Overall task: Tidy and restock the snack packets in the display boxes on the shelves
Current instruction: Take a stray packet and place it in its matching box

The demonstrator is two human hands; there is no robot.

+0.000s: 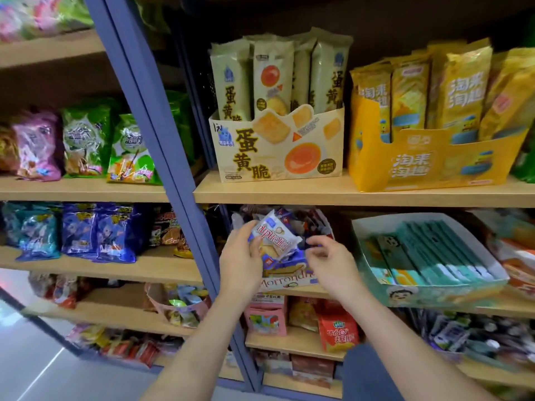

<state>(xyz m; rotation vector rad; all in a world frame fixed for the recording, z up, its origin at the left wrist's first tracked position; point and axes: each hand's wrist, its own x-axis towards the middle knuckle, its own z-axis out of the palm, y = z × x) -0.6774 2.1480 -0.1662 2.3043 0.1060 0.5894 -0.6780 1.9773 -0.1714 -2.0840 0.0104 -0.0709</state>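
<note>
**Hazards**

1. Pkt slip. The left hand grips the white packet by its lower-left edge only, thumb over the front. The film looks slick, and a loose grip could drop the pkt behind the display box or off the shelf.
2. Heap disturbance. The white packet is held just above the purple packets, which lie piled unevenly in the box. Pushing it in hard could tip neighbours over the low front wall.
3. Clearance. The upper shelf board sits close over the box, so a high lift may knock knuckles or pkt against it.
4. Right hand: fingers curled, thumb and forefinger nearly meeting over the heap. Whether they pinch a pkt cannot be told. If so, a snagged seam could drag others out.
5. Contents are prob. brittle wafer, so squeezing risks crushing.

**Materials / shapes**

- White packet: glossy film pillow pack w/ crimped ends, printed script, tilted.
- Purple packets: same format, crinkled foil-like wrap.
- Display box: thin printed card w/ a low front, seated between the blue upright and the teal box.
- Shelf: light wood-look board w/ square edge.
</note>
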